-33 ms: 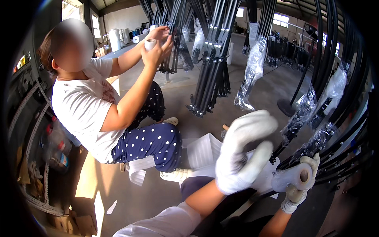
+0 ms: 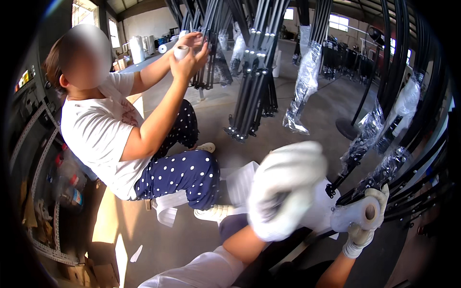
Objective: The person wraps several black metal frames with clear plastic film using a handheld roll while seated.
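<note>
My left hand (image 2: 288, 192), in a white glove, is raised at the middle front and smeared by motion. Its fingers look curled, and I cannot make out anything in them. At the right, my gloved right hand (image 2: 377, 211) grips a roll of clear stretch film (image 2: 348, 216) with its hollow core end facing me. Right behind the roll are black metal tubes (image 2: 353, 165) whose ends are wrapped in clear film (image 2: 384, 170). White sheeting (image 2: 322, 206) lies partly hidden behind my left hand.
A seated co-worker (image 2: 101, 120) at the left holds a small film roll (image 2: 181, 52) against hanging black tubes (image 2: 209, 57). Bundles of black tubes (image 2: 252, 91) hang ahead, one wrapped in film (image 2: 307, 77). Metal shelving (image 2: 36, 177) stands far left. White foam sheet (image 2: 168, 209) lies on the floor.
My left hand has shifted a little left and downward, and its fingers look more curled and blurred. My right hand keeps its hold on the film roll.
</note>
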The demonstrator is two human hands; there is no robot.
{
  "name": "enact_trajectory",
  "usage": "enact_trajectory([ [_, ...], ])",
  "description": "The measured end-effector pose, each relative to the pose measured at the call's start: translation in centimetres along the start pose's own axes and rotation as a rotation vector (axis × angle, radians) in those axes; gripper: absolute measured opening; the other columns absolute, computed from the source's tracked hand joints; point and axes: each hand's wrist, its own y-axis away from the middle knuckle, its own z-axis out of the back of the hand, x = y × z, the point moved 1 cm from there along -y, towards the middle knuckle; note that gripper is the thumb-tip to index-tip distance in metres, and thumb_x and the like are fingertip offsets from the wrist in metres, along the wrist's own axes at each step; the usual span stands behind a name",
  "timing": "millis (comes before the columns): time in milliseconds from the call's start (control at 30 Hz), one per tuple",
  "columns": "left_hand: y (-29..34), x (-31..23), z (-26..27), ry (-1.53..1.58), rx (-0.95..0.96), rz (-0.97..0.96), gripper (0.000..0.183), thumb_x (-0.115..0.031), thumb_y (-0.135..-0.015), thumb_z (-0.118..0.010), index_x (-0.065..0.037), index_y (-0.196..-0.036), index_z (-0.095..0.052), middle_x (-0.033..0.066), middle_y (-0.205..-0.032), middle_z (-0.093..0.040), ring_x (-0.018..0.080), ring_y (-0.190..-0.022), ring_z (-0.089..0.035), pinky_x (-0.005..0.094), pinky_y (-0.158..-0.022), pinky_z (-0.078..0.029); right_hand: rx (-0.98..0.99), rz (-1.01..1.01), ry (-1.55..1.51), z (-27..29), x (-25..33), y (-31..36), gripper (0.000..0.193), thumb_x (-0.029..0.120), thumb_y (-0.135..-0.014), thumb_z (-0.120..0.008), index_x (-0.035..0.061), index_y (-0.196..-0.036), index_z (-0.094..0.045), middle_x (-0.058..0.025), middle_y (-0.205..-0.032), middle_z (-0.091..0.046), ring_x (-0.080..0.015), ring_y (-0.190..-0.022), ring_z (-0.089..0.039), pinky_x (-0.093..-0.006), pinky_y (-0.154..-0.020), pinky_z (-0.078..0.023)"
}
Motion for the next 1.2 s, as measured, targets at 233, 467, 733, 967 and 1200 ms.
enact_trajectory([
  [233, -1.6, -7.5, 6.4, 0.001, -0.024, -0.226, 0.036, 0.001, -0.070, -0.058, 0.001, -0.104, -0.049, 0.0139, -0.107, -0.049, 0.0247, -0.102, -0.047, 0.0319, -0.087, -0.038, 0.034, -0.024, -0.088, 0.0, 1.2, -0.7, 0.043, 0.045, -0.078, -0.040, 0.0039, -0.084, -0.049, -0.0127, -0.088, -0.049, -0.0274, -0.085, -0.046, -0.0531, -0.096, -0.021],
  [467, -2.7, -8.5, 9.0, 0.076, 0.059, -0.233, 0.038, -0.003, -0.070, -0.059, 0.001, -0.106, -0.048, 0.0142, -0.107, -0.049, 0.0242, -0.102, -0.047, 0.0315, -0.087, -0.037, -0.081, -0.258, -0.256, -0.7, 0.7, 1.4, 0.075, 0.063, -0.063, -0.043, -0.0046, -0.095, -0.049, -0.0117, -0.096, -0.047, -0.0223, -0.092, -0.043, -0.0337, -0.088, -0.028],
  [733, -3.1, -7.2, 8.9, 0.160, 0.169, -0.129, 0.040, -0.007, -0.070, -0.061, 0.002, -0.107, -0.047, 0.0144, -0.108, -0.049, 0.0237, -0.102, -0.048, 0.0311, -0.088, -0.037, -0.177, -0.283, -0.261, -1.1, 0.9, 0.8, 0.073, 0.066, -0.060, -0.047, -0.0030, -0.082, -0.056, -0.0122, -0.084, -0.054, -0.0234, -0.082, -0.049, -0.0451, -0.097, -0.021],
  [967, -2.6, -1.5, 2.6, 0.186, 0.473, 0.144, 0.043, -0.011, -0.071, -0.063, 0.003, -0.109, -0.046, 0.0147, -0.109, -0.050, 0.0232, -0.102, -0.048, 0.0308, -0.089, -0.037, -0.028, -0.253, -0.414, 0.1, 0.4, -0.6, 0.058, 0.054, -0.043, -0.061, 0.0038, -0.072, -0.058, -0.0060, -0.080, -0.057, -0.0259, -0.089, -0.046, -0.0445, -0.096, -0.019],
  [1200, 2.3, 4.0, -4.5, 0.224, 0.455, 0.565, 0.054, -0.007, -0.073, -0.061, 0.000, -0.121, -0.037, 0.0119, -0.117, -0.044, 0.0213, -0.107, -0.044, 0.0322, -0.093, -0.034, 0.106, -0.176, -0.553, 1.4, -0.5, -0.8, 0.061, 0.037, -0.036, -0.068, 0.0066, -0.088, -0.058, -0.0046, -0.089, -0.056, -0.0298, -0.103, -0.041, -0.0406, -0.093, -0.026],
])
